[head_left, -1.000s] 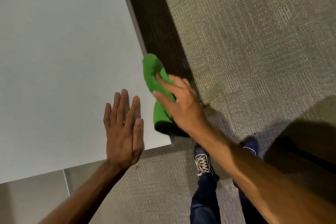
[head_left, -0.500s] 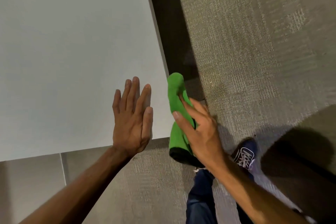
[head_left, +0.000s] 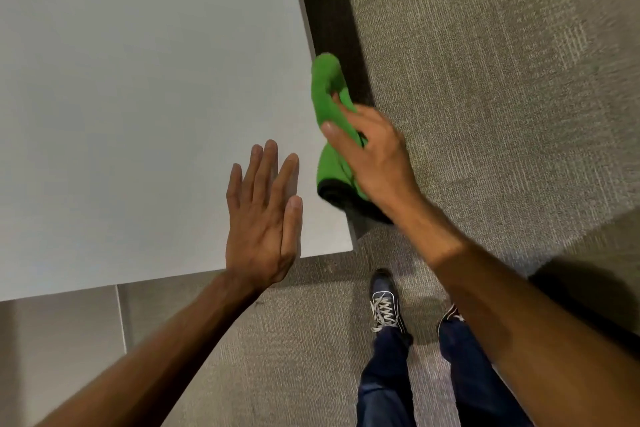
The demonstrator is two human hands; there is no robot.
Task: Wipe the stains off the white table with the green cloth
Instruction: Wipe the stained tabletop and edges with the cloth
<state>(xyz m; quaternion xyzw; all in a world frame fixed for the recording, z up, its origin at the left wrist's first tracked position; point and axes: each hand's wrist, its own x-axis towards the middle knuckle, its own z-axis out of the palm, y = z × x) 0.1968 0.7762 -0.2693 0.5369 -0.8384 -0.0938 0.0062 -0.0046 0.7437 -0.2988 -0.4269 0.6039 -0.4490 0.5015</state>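
The white table (head_left: 138, 97) fills the upper left, its near right corner at the middle of the view. My right hand (head_left: 374, 152) grips the bunched green cloth (head_left: 327, 100) against the table's right edge, just above that corner. The cloth drapes over the edge, its dark lower fold hanging by my wrist. My left hand (head_left: 265, 215) lies flat on the tabletop near the front edge, fingers spread, holding nothing. I see no stains on the visible surface.
Grey carpet (head_left: 485, 80) covers the floor to the right and below. A dark strip of shadow runs along the table's right edge. My legs in dark jeans and my laced shoe (head_left: 384, 305) stand below the table corner.
The right hand has slid the green cloth along the table's right edge and it again covers the corner area. The view has shifted. My left hand stays flat on the table.
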